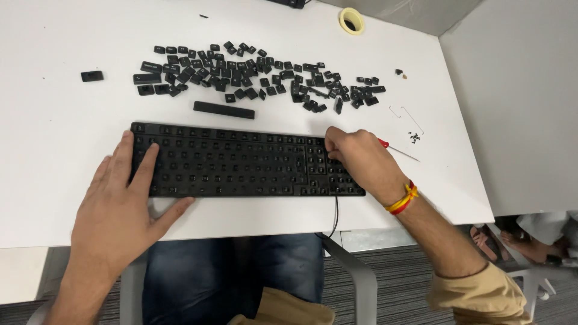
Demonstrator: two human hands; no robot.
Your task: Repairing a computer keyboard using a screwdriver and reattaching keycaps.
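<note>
While left hand (120, 210) lies flat, released, on keyboard (241, 159) | right hand (361, 159) grasps its end

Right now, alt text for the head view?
A left hand rests flat on the left end of a black keyboard stripped of keycaps, while the right hand holds a red-handled screwdriver at its right end. Loose keycaps lie scattered behind on the white table.

Under my left hand (117, 210) and right hand (361, 161): matt black plastic keyboard (241, 162) on a smooth, matt white table (60, 120). Behind it, loose keycaps (253, 75) of the same dull black plastic. A screwdriver (400, 150) with a thin bright metal shaft; my wristband (402, 200) of woven thread; a roll of pale, papery tape (351, 20).
</note>
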